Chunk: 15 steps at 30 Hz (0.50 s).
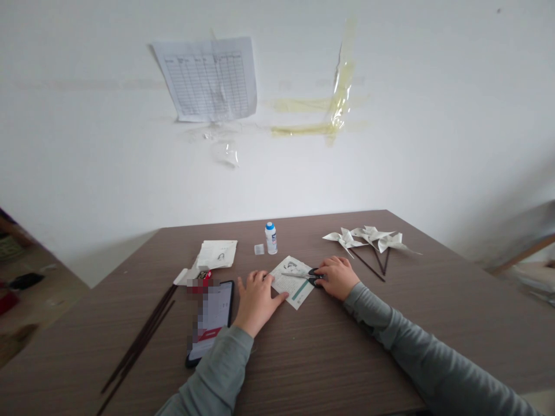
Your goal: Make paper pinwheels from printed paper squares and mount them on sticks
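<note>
A square of printed paper [289, 294] lies on the table, turned so that one corner points toward me. My left hand [256, 300] rests at its left corner, with the thumb and fingers spread and nothing gripped. On the paper's right side, my right hand [338, 278] is wrapped round the black handles of a pair of scissors [309, 276]. Their blades lie over the paper, pointing left. Right of that hand are several white paper pinwheels [344, 238] on dark brown sticks. A white bottle with a blue cap [271, 240] stands upright behind the paper.
Beside my left forearm lies a phone [217, 318], with a partly blurred red packet [203, 280] above it. Behind these is a stack of paper squares [219, 254]. Dark sticks [143, 341] lie at the left. A small clear piece [259, 249] is by the bottle; the wall [295, 185] rises behind.
</note>
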Each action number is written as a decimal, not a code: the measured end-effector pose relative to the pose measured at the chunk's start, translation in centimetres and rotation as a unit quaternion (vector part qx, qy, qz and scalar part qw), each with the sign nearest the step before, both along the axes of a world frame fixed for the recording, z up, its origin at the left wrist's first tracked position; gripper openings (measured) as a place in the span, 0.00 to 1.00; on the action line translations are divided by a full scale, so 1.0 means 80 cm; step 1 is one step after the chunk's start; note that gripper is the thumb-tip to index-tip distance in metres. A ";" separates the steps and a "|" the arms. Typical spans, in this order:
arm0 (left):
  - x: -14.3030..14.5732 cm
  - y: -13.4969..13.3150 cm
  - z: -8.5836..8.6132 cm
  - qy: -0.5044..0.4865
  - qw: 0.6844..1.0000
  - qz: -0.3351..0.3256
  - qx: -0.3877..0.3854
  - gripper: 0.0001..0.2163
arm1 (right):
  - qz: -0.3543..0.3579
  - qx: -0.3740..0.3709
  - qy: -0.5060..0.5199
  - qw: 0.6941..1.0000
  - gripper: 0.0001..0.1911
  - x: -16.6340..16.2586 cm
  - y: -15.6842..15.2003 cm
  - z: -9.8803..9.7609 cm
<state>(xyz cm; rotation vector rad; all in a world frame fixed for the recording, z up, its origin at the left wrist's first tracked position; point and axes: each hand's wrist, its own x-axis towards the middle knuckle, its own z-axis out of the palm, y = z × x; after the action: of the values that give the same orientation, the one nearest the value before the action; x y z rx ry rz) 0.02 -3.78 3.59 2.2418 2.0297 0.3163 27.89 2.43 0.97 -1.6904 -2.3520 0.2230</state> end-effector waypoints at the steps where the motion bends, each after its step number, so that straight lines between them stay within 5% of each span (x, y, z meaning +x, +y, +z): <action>1: 0.000 0.000 0.001 -0.001 1.000 0.001 -0.002 0.18 | -0.003 -0.006 0.001 1.000 0.17 0.000 0.001 0.000; 15: 0.002 0.000 0.001 -0.012 1.000 0.018 -0.014 0.32 | -0.044 0.080 0.097 0.991 0.19 0.014 0.024 -0.041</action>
<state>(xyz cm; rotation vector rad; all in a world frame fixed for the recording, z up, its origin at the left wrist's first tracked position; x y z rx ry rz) 0.15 -3.76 3.64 2.1781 2.0514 0.3141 29.05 4.32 -2.31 -1.6140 -2.0918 0.1706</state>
